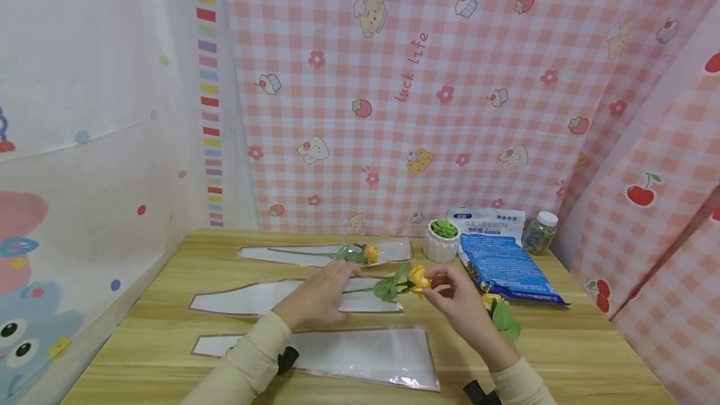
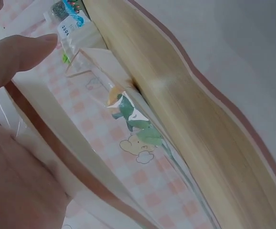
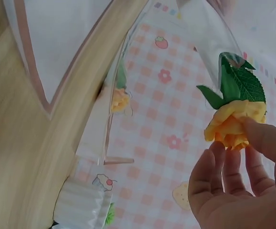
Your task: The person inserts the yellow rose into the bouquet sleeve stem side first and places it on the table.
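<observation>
My right hand point(image 1: 461, 305) pinches the head of a yellow artificial rose point(image 1: 419, 279) between thumb and fingertips; the right wrist view shows the petals point(image 3: 235, 119) and green leaves point(image 3: 242, 83) closely. The rose's stem runs left into the wide end of a clear plastic flower sleeve point(image 1: 253, 297) with a brown border. Across that middle sleeve rests my left hand point(image 1: 317, 295), fingers fairly straight and thumb apart. In the left wrist view only the thumb point(image 2: 23, 55) and part of the palm show beside the sleeve's border; the other fingers are hidden.
Behind lies a sleeve point(image 1: 399, 249) with another yellow rose point(image 1: 369, 253). A third sleeve point(image 1: 365, 352) lies nearest me. On the right are a white potted succulent point(image 1: 441, 242), a blue-and-white bag point(image 1: 509, 267), a lidded jar point(image 1: 540, 234) and another rose with leaves point(image 1: 506, 322).
</observation>
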`<state>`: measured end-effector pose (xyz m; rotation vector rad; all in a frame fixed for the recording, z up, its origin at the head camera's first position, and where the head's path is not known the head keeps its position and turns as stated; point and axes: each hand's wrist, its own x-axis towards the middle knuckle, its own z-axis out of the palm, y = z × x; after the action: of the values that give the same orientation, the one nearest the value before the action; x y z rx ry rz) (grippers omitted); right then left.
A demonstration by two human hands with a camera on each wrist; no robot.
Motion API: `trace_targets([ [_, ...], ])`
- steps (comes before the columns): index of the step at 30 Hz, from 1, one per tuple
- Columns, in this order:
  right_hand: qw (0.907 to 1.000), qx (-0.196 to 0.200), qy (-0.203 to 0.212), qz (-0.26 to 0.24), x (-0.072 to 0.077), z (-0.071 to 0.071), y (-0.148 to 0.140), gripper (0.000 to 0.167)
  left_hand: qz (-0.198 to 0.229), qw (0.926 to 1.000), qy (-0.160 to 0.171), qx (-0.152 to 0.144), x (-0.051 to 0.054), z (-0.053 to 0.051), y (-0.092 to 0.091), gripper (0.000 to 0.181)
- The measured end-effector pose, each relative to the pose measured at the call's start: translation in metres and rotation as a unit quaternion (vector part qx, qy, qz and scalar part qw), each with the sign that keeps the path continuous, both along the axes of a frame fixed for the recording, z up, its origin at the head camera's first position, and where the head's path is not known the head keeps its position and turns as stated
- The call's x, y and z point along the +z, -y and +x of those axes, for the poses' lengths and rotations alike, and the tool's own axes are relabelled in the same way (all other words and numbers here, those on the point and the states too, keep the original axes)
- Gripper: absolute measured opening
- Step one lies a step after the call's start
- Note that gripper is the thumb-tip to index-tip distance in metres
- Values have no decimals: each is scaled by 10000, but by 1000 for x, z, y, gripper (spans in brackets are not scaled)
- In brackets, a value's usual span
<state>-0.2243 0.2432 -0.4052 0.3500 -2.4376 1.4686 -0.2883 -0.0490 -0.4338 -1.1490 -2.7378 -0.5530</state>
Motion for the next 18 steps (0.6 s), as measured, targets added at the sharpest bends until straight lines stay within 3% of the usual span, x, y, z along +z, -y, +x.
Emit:
trace_targets([
  [4, 9997, -93, -204, 48, -2, 1, 5, 25, -6, 10000, 59, 2, 1, 1, -1, 74],
  [11, 9998, -62, 142, 108, -3, 3, 15, 20, -76, 10000, 17, -3, 2, 3, -3, 77],
  [18, 9999, -26, 165, 30, -1, 7, 17, 13, -103, 9999, -21, -78, 2, 2, -3, 84],
])
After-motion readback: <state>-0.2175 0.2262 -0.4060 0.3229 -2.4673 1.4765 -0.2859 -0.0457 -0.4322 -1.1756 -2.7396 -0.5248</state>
